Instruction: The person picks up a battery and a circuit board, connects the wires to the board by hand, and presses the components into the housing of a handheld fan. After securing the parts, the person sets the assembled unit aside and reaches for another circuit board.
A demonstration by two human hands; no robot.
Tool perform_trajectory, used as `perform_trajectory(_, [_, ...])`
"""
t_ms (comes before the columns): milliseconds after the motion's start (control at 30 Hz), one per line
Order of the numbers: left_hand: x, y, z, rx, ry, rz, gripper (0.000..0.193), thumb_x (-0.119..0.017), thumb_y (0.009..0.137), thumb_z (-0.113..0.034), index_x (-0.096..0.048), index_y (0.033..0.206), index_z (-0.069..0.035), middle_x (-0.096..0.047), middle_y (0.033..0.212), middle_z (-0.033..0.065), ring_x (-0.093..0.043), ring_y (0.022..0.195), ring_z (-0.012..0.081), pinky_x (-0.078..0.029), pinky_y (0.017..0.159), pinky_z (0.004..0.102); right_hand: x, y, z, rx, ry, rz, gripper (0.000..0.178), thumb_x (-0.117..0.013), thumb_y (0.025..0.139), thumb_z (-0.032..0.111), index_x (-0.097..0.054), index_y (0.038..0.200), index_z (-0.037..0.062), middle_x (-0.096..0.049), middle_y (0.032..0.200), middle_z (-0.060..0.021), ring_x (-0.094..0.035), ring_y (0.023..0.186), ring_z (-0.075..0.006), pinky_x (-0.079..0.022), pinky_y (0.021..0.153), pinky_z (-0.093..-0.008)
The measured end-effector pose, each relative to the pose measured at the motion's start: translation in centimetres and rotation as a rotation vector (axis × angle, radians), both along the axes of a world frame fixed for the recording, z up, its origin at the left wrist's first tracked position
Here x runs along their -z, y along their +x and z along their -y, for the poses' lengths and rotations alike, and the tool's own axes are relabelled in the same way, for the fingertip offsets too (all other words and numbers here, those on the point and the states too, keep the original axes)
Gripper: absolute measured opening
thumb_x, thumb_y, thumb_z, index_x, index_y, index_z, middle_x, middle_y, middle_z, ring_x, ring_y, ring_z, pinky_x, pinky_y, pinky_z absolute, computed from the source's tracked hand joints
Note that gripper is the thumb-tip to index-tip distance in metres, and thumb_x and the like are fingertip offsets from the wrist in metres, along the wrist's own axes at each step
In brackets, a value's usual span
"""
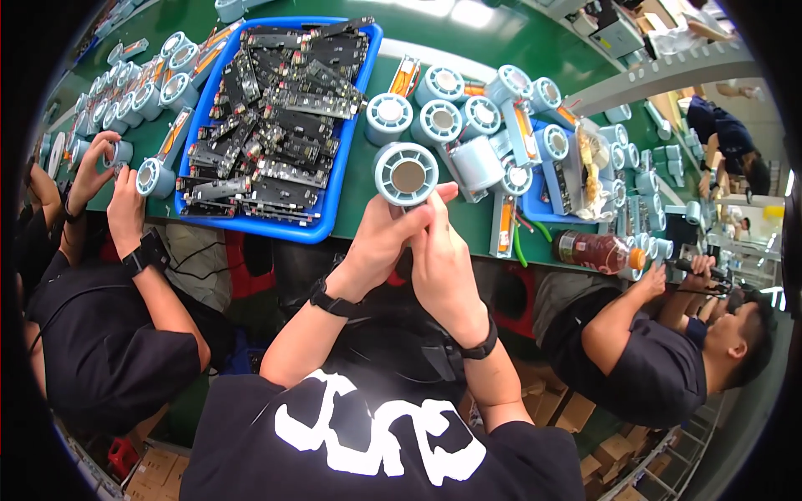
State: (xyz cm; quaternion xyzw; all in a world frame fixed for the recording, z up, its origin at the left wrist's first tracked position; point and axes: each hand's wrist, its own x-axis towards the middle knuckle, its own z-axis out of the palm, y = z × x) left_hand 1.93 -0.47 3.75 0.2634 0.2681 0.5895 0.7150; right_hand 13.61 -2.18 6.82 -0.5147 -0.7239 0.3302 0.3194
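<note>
Both my hands are closed around a light blue round housing (407,174) with a vented ring and a brownish disc in its middle. It is held above the front edge of the green table, its ringed end facing up. My left hand (378,246) grips it from the left, and my right hand (441,263) from the right, its thumb meeting the left one below the ring. Some fingers are hidden beneath the housing. Just beyond are similar light blue housings (440,122), several standing ring up and one lying on its side (478,164).
Left of my hands, a blue tray (288,235) is heaped with black circuit-board strips (292,125). To the right are a smaller blue tray (535,206), green-handled pliers (520,247) and a dark red bottle (591,251). Co-workers sit on both sides, one handling a part (119,169).
</note>
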Motion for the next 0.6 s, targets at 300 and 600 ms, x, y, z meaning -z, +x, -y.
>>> perform_trajectory(300, [2.8, -2.0, -1.7, -0.094, 0.239, -0.836, 0.032, -0.065, 0.095, -0.011, -0.059, 0.123, 0.003, -0.070, 0.101, 0.0105, -0.068, 0.099, 0.0181, -0.053, 0.088, 0.0298, -9.7, 1.7, -18.0, 0.009, -0.199, -0.334, 0.031, -0.042, 0.106, 0.029, -0.058, 0.099, 0.0036, -0.060, 0.079, -0.0034, -0.055, 0.070, -0.0112, -0.045, 0.066, -0.0278])
perform_trajectory(600, [3.6, -1.8, -1.8, -0.210, 0.162, -0.787, 0.012, -0.058, 0.097, -0.001, -0.063, 0.107, 0.003, -0.072, 0.088, 0.0101, -0.069, 0.082, 0.0129, -0.053, 0.070, 0.0250, 0.7, 1.1, -47.2, -0.258, 0.636, 1.030, 0.022, -0.053, 0.083, 0.013, -0.069, 0.084, -0.0014, -0.070, 0.085, -0.0257, -0.071, 0.080, -0.0382, -0.058, 0.068, -0.0481])
